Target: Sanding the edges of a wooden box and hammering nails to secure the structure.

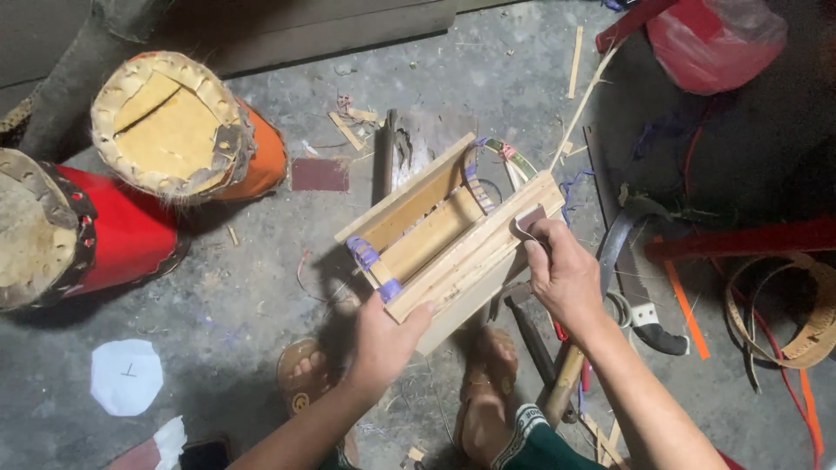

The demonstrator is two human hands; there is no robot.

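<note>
I hold a small wooden slat frame (pixel 440 233) over the concrete floor, its pale strips bound at the ends with purple straps (pixel 367 257). My left hand (pixel 387 335) grips the frame's near lower corner from beneath. My right hand (pixel 562 270) is at the frame's right end, fingers pinched on a small piece of sandpaper (pixel 526 221) pressed against the wood edge. My feet in sandals (pixel 300 374) show below the frame.
Two hide-topped drums stand at left, one orange (pixel 178 130), one red (pixel 61 231). A curved knife (pixel 636 278) and a hammer (pixel 531 335) lie at right. A red plastic bag (pixel 714 39), coiled strips (pixel 797 305), a white paper circle (pixel 127 376) and wood scraps lie around.
</note>
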